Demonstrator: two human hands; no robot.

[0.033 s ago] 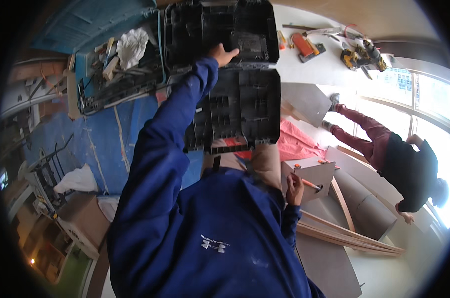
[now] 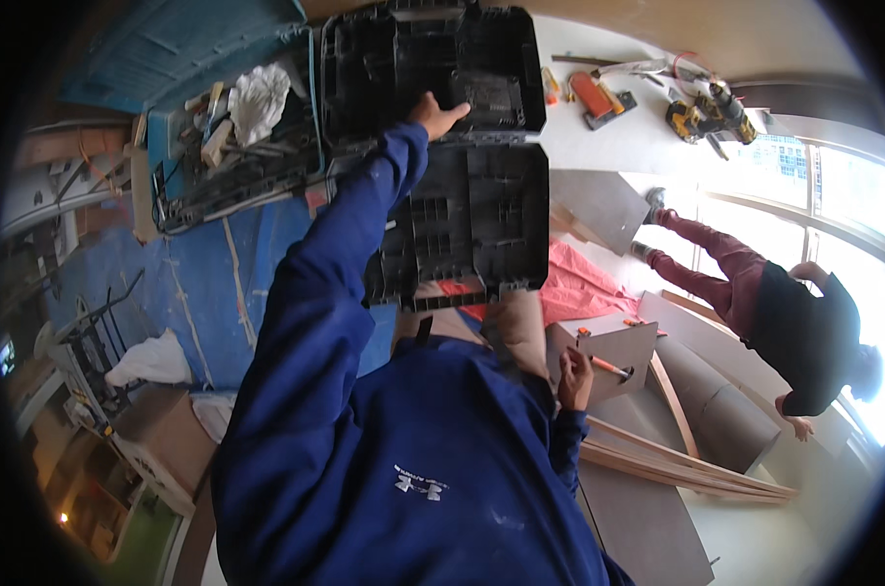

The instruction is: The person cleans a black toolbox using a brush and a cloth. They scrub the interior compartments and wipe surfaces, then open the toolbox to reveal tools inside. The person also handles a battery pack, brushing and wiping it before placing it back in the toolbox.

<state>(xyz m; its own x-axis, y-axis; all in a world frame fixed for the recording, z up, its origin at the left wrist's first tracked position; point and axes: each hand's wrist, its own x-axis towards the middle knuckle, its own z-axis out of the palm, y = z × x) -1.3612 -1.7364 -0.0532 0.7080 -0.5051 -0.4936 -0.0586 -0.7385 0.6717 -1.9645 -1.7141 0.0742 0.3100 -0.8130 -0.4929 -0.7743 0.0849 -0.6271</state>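
Note:
A black moulded plastic tool case (image 2: 506, 210) lies open in front of me, its two halves showing bare fitted compartments. My left hand (image 2: 436, 118) reaches over the far half, near the hinge, with thumb and finger spread and nothing visible between them. Down beside my right thigh, my right hand (image 2: 575, 381) has its fingers drawn together. A small thin thing seems to stick up at the fingertips, too small to name. Just right of that hand, an orange-handled hammer (image 2: 611, 368) lies against a grey box-shaped panel piece (image 2: 623, 342).
A teal toolbox (image 2: 169, 132) full of tools and a crumpled white cloth (image 2: 259, 103) stands at far left. Yellow-and-black power drills (image 2: 691, 119) lie at far right. Wooden strips (image 2: 686, 469) and a grey roll (image 2: 711, 396) are on the right. Another person (image 2: 799, 303) stands by the windows.
My right hand has shifted slightly left, away from the hammer. My left hand keeps its place over the case. The whole view has tilted a little.

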